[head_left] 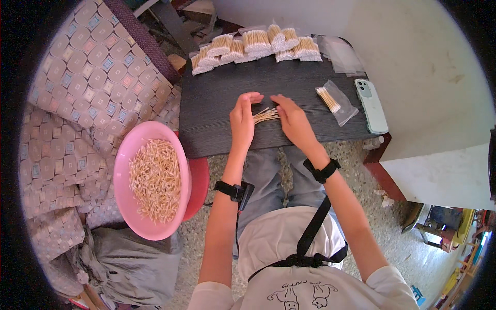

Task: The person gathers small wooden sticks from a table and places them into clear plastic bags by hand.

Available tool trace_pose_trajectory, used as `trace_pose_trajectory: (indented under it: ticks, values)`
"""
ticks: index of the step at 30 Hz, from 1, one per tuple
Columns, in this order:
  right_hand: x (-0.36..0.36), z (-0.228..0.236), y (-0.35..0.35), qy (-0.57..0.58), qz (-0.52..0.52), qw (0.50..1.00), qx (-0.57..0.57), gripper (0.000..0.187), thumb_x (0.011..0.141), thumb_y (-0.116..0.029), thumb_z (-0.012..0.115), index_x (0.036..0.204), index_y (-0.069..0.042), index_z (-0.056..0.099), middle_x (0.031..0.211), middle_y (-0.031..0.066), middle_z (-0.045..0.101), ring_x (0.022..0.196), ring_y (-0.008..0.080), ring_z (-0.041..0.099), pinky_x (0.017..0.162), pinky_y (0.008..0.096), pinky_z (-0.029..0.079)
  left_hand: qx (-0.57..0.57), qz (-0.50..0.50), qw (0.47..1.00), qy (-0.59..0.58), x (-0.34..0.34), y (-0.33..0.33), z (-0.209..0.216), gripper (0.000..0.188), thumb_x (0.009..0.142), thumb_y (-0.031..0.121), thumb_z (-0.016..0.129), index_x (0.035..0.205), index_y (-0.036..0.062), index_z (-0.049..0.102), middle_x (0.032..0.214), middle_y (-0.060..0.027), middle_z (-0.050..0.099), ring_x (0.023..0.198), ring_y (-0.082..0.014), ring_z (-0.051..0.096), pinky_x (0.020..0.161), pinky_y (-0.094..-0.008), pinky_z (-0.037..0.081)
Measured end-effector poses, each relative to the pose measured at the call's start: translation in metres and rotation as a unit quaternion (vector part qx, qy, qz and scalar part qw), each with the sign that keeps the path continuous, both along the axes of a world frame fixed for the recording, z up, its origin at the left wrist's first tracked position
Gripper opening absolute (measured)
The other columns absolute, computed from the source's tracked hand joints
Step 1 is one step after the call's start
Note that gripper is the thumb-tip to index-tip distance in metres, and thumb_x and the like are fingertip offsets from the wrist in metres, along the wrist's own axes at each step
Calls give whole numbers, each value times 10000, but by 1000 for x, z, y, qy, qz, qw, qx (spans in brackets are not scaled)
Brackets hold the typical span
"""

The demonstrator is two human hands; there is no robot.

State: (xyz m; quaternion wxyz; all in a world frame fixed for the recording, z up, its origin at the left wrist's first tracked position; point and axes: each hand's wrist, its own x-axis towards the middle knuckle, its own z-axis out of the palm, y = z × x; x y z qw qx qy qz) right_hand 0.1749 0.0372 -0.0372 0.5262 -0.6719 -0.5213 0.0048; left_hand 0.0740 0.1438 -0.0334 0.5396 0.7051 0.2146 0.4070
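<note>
A small loose bunch of cotton swabs (266, 115) lies on the dark table (217, 111), between my two hands. My left hand (243, 120) stands on edge at the left ends of the swabs, its fingers stretched out and bent toward the right. At the other ends, my right hand (296, 121) has its fingers extended, with the palm facing the bunch. Both hands touch or nearly touch the swab ends, and neither is wrapped round them. To the right lies a clear plastic bag (343, 106) partly filled with swabs.
Several filled swab bags (257, 42) are piled along the table's far edge, beside flat clear bags (341, 54). A pale green phone (371, 106) lies at the right edge. Left of the table, a pink basin (122, 181) of loose swabs rests on a red stool (199, 188).
</note>
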Motion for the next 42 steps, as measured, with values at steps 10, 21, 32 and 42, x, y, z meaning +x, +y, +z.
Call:
trace_pose_trajectory:
  ticks: [10,21,32,42]
  values:
    - [-8,7,17,51,94,994,-23,232,830,27,476,1038,34,578,1036,203,616,987,358,574,873,411,455,29,74,996,40,-1,-1,1,349,996,233,369,947,-23,601,856,-123,648,754,-182,626,715,-308,486]
    - [-8,2,15,0,106,994,3,188,813,25,541,998,20,580,1000,162,618,951,334,575,826,393,458,153,80,983,68,2,-4,2,292,971,193,398,913,-9,600,861,-152,580,822,-301,571,747,-381,443]
    - [-9,2,9,-34,95,995,26,136,766,-27,604,892,19,621,903,166,626,897,325,589,779,388,472,193,52,974,106,1,-6,0,377,989,252,341,914,-2,609,908,-148,615,865,-308,555,792,-398,428]
    - [-10,6,13,-11,89,996,11,97,729,-32,586,816,3,610,837,166,621,866,346,574,817,422,451,105,42,990,87,1,-5,-5,373,991,260,341,943,15,619,894,-128,639,854,-287,586,782,-384,445]
